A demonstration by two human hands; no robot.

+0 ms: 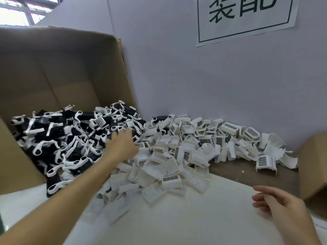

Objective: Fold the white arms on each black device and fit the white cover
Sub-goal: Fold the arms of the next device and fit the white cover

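My left hand [122,145] is extended to the near edge of the heap of black devices [74,138]. Motion blur hides the fingers, so I cannot tell whether they are spread or already gripping a unit. My right hand [277,204] hovers over the white work surface [185,218], well apart from that heap; its fingers are loosely curled and hold nothing.

The devices, white arms unfolded, spill from the tipped cardboard box [53,68]. The white covers [185,156] lie in a second pile directly right of the device heap, touching it where my left hand reaches.

Hazards, as I judge them:
- The white arms interlock. Lifting one device may drag neighbours out and slide them onto the work surface.
- The reach falls on the boundary between the piles. A blind grab may return a cover, or both parts.
- Forcing a snagged arm may strain its hinge.
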